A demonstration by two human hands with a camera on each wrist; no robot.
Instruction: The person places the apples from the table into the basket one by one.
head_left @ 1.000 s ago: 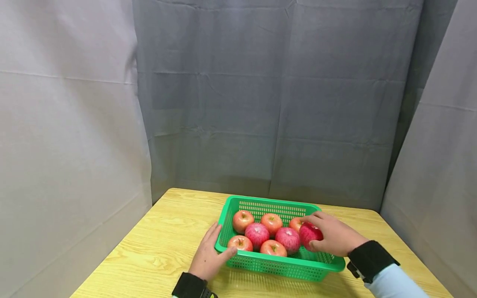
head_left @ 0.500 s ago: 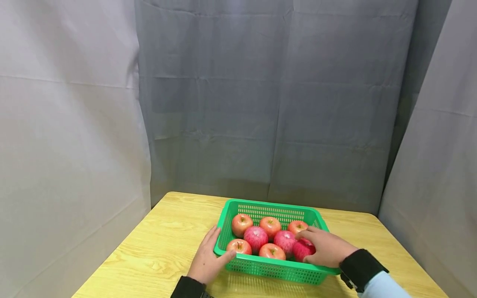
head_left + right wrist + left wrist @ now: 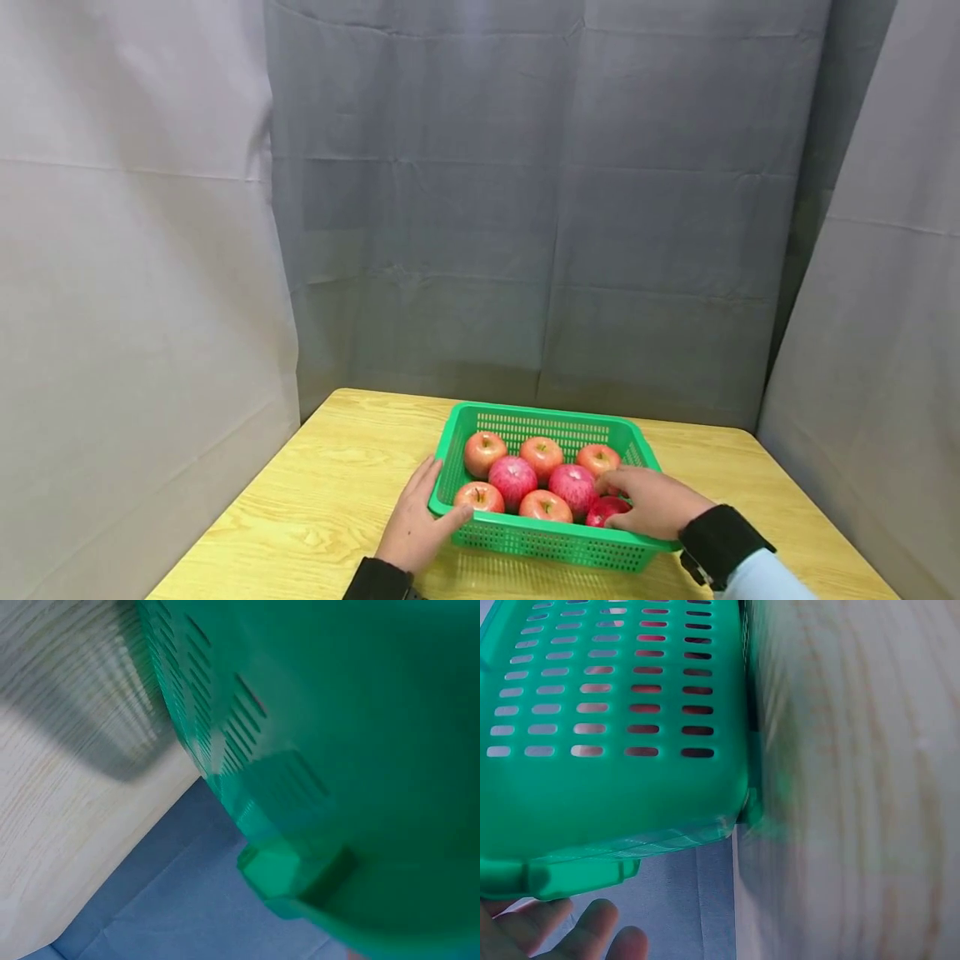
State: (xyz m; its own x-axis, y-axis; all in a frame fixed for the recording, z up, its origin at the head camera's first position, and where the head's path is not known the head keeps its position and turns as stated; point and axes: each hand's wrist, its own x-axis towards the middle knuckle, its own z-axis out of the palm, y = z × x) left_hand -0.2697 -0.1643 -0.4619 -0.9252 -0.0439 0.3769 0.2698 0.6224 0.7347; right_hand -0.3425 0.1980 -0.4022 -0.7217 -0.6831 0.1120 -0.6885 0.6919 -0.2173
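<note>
A green plastic basket (image 3: pixel 558 546) stands on the table with several apples in it. Some are pale orange-red, like the apple (image 3: pixel 545 506) near the front; others are deep pink, like the apple (image 3: pixel 512 477) in the middle. My left hand (image 3: pixel 416 525) lies at the basket's front left corner, thumb at the front rim and fingers straight along the left side. Reaching inside the front right part, my right hand (image 3: pixel 654 504) holds a dark red apple (image 3: pixel 606 510), partly hidden by the fingers and the front rim. In the right wrist view the basket wall (image 3: pixel 375 750) fills most of the picture.
The wooden table (image 3: pixel 300 508) reaches out on both sides of the basket. A grey cloth (image 3: pixel 450 208) hangs behind it, with pale cloth walls (image 3: pixel 135 292) at left and right.
My right hand has lowered the dark red apple into the front right part of the basket, beside a deep pink one. The left hand has stayed at its corner.
</note>
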